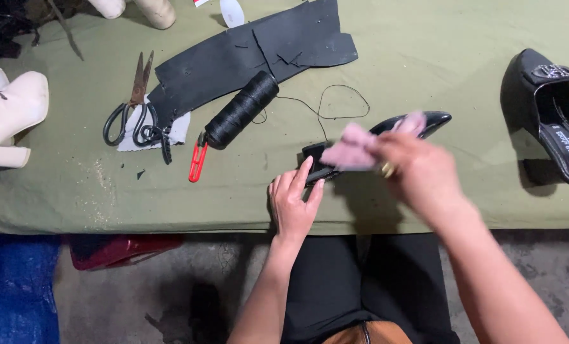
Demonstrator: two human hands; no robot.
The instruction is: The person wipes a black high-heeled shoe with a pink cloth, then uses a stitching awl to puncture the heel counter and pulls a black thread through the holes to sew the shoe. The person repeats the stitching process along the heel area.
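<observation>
My left hand (pixel 292 205) pins the near heel end of the black shoe (pixel 424 121), fingers closed on it. The shoe's long axis runs from there to the far right. My right hand (pixel 418 169), above its middle, pinches a pink cloth (pixel 351 151).

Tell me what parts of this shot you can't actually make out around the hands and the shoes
Head view only:
- Right hand: motion-blurred, so its grip on the pink cloth is unclear.
- Glossy black shoe: middle hidden behind the cloth and right hand; heel end covered by the left hand.
- Black mule: cut off by the right edge.
- Cream boot: cut off by the left edge.
</observation>
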